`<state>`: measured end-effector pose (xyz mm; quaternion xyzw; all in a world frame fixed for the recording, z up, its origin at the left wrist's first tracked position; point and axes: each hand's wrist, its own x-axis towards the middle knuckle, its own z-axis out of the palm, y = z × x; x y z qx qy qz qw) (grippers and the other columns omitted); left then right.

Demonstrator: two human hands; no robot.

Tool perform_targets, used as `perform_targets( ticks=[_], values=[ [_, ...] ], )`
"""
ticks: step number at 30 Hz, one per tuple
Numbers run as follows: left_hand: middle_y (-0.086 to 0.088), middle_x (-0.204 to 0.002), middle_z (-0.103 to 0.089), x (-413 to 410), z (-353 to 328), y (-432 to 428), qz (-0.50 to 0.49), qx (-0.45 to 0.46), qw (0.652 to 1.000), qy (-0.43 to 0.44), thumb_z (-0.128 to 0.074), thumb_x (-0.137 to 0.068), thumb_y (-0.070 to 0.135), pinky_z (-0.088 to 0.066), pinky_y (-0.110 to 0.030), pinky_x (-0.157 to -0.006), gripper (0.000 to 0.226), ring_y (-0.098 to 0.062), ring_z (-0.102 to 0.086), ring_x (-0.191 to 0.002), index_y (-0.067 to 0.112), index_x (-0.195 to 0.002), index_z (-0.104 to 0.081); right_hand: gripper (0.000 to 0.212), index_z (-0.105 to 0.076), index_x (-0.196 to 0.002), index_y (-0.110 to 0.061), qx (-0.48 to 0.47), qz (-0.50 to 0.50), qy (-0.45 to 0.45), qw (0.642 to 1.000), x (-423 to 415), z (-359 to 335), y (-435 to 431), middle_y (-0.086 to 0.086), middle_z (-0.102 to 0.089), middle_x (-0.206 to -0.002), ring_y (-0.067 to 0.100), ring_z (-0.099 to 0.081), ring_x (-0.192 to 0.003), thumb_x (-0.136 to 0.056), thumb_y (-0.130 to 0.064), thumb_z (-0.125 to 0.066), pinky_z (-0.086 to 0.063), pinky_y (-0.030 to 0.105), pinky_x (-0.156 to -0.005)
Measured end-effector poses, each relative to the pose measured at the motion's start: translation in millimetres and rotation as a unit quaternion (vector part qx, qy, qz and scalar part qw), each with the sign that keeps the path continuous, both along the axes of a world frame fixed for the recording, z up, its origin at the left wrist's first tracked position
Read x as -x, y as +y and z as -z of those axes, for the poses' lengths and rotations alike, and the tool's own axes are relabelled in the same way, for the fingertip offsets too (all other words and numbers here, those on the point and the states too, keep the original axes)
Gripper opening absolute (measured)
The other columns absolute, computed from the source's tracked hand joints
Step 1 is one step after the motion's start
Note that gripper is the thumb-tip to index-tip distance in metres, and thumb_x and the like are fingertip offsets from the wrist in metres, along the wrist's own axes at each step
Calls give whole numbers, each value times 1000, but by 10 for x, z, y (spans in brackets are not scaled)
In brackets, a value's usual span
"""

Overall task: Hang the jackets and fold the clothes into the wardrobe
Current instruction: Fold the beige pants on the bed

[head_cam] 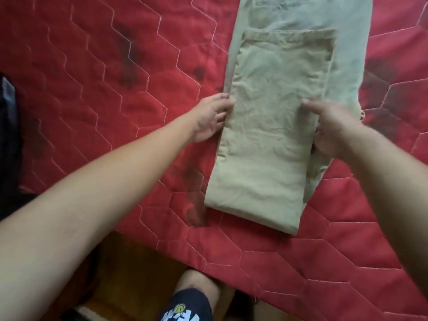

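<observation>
Gripping trousers (273, 126), half-folded on quilt (104, 77), by both side edges: left hand (209, 119) curled round one, right hand (335, 128) pinching the other. Likely to skew or spring open if lifted unevenly.

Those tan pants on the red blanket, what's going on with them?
A person is folding the tan pants on a red quilted blanket. The pants lie flat, with one end folded back over the rest. The left hand is at their left edge and the right hand is at their right edge. The picture is too blurry to tell whether the hands grip the cloth. The folding looks only partly done.
</observation>
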<state>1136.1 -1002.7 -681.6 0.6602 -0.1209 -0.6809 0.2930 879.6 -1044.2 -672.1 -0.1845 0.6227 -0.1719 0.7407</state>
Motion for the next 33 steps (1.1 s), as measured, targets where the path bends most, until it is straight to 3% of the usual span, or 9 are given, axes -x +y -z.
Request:
perform_targets(
  ticks=[2, 4, 9, 13, 17, 23, 26, 29, 33],
  values=[
    [-1, -104, -69, 14, -68, 282, 12, -25, 999, 30, -58, -98, 10, -55, -19, -61, 29, -11, -69, -82, 14, -127, -59, 42, -66, -130, -9, -70, 4, -29, 997, 25, 51, 279, 12, -73, -121, 27, -73, -106, -92, -27, -69, -64, 37, -78],
    [-5, -109, -70, 41, -117, 618, 25, -61, 997, 49, -55, -99, 6, -53, -14, -56, 35, -9, -72, -80, 5, -134, -56, 41, -68, -130, -8, -109, -11, -48, 993, 72, 18, 550, 11, -73, -123, 25, -72, -108, -93, -27, -67, -63, 33, -78],
    [-14, -126, -69, 27, -98, 1415, 87, -131, 985, 68, -62, -95, 6, -59, -30, -86, 33, -23, -70, -109, 3, -129, -63, 41, -68, -128, -10, -110, -31, -57, 992, 237, -7, 1183, 10, -74, -121, 29, -72, -110, -89, -24, -68, -55, 43, -100],
    [-12, -124, -70, 32, -118, 1657, 71, -120, 988, 72, -61, -96, 6, -58, -27, -90, 32, -20, -71, -105, 3, -128, -63, 38, -67, -129, -10, -123, -60, -43, 990, 395, 1, 1583, 12, -74, -115, 27, -71, -96, -92, -19, -66, -57, 41, -85],
    [-7, -116, -74, 40, -122, 1888, 88, -120, 986, 78, -61, -96, 6, -57, -20, -75, 28, -14, -73, -97, 5, -123, -66, 29, -67, -122, -23, -109, -95, -79, 986, 461, -32, 1958, 1, -77, -113, 18, -75, -86, -96, -12, -62, -60, 41, -78],
    [-9, -126, -71, 136, -71, 2403, 156, -71, 985, 3, -69, -93, 12, -48, -41, -108, 35, -26, -65, -120, 5, -128, -65, 29, -69, -114, -25, -42, -112, 14, 993, 370, -27, 2439, -4, -78, -109, 16, -75, -93, -95, -3, -62, -57, 32, -68],
    [-8, -119, -74, 154, -121, 2321, 104, -35, 993, -40, -71, -85, 21, -52, -43, -100, 37, -29, -68, -114, 12, -121, -69, 29, -69, -111, -24, -17, -91, 51, 994, 264, -48, 2411, -3, -77, -109, 18, -75, -96, -90, -5, -68, -57, 34, -76],
    [-9, -110, -72, 138, -140, 1949, 55, -11, 996, -62, -65, -95, 17, -53, -30, -73, 19, -23, -68, -92, 15, -114, -68, 42, -65, -119, -19, 27, -70, 73, 994, 196, -40, 2094, 0, -76, -112, 23, -74, -101, -78, -16, -76, -59, 44, -88],
    [-3, -96, -69, 156, -133, 1179, -14, 64, 993, -103, -59, -98, 8, -51, -25, -64, 18, -16, -65, -78, 20, -111, -61, 48, -46, -131, -14, 94, -53, 88, 990, 79, -21, 1370, 7, -69, -106, 19, -69, -87, -90, -10, -71, -57, 36, -69]
  ],
)
